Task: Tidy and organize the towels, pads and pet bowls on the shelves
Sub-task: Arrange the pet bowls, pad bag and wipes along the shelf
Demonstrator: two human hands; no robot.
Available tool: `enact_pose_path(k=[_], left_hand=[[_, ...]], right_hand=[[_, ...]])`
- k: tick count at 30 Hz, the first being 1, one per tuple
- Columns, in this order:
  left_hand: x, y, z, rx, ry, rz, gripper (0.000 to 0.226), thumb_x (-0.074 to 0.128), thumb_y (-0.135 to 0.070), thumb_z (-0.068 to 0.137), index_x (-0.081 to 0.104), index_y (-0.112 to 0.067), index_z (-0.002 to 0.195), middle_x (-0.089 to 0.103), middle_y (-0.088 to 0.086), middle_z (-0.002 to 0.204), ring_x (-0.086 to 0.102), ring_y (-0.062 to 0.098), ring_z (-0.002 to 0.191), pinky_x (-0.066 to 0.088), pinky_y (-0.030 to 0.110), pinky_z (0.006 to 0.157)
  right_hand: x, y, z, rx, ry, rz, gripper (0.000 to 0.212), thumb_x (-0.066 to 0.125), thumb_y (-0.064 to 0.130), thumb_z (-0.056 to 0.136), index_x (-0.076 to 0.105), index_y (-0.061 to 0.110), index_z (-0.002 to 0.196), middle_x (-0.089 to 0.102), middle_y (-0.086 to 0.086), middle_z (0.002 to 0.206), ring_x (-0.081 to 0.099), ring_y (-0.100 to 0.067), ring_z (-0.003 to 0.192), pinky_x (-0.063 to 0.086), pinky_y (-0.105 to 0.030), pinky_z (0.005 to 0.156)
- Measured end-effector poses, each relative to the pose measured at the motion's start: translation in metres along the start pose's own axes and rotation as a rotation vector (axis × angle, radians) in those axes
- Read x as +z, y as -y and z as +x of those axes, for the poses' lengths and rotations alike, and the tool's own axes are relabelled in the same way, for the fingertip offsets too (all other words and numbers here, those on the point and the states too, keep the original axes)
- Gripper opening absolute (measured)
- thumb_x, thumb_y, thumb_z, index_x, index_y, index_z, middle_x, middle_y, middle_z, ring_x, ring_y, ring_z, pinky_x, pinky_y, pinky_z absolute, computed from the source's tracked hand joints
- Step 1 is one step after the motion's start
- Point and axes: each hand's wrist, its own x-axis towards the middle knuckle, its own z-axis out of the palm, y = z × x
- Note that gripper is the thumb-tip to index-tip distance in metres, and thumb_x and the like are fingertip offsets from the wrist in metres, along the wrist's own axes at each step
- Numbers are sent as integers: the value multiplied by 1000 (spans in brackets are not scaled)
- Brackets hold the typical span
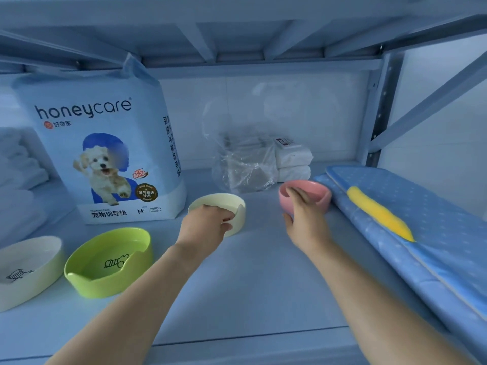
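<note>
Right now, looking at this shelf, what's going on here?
A person has both arms stretched onto the shelf. The left hand grips the near rim of the cream bowl, and the right hand holds the pink bowl beside the folded blue mat. Both bowls appear to sit on the shelf. A green bowl and a white bowl stand at the front left, before the upright pack of training pads.
</note>
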Motion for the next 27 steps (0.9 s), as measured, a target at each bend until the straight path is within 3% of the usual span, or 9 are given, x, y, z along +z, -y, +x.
enact_pose_path(k=[5,11,13,16,18,21,27], left_hand=[[9,-21,12,17,2,-30,20,49,-23,93,65,-25,103,67,1,97,51,20,81,48,30,70],[20,-45,32,32,24,-73,16,49,-21,91,62,-26,86,66,4,92,43,20,74,47,32,66],[22,-54,36,31,17,-109,19,48,-16,91,63,-28,87,62,-2,83,44,19,74,43,28,62],[31,-65,40,6,-11,-145,25,48,-7,89,54,-24,72,42,-7,63,42,20,72,30,22,50],[37,-67,42,22,-42,-152,21,47,-8,90,60,-23,85,44,-8,70,47,22,80,31,24,52],[46,-65,43,62,-108,-167,29,47,-14,93,61,-21,118,61,7,106,51,26,108,47,32,72],[59,-55,49,144,-204,-203,30,55,-12,90,63,-17,119,67,6,109,47,25,118,47,33,76]], right_hand=[[-2,-6,3,50,19,-5,58,54,3,87,31,2,140,33,-11,148,28,-21,138,19,-21,108],[-3,-8,3,122,60,-12,60,50,5,90,23,4,143,35,-13,144,34,-26,132,31,-28,98],[-3,-11,5,131,80,-14,57,49,4,90,26,3,142,43,-14,138,40,-27,126,32,-27,94],[-3,-14,6,147,89,-12,50,50,1,88,36,5,135,48,-13,130,43,-27,121,35,-28,88],[-3,-15,7,153,89,-9,49,50,-1,86,38,5,133,49,-13,128,43,-27,120,35,-28,87],[-3,-14,9,200,64,-7,46,50,0,86,40,7,131,48,-11,127,44,-27,117,36,-30,80],[0,-20,12,216,-27,55,38,50,-2,84,47,4,121,52,-10,124,48,-26,112,34,-27,74]])
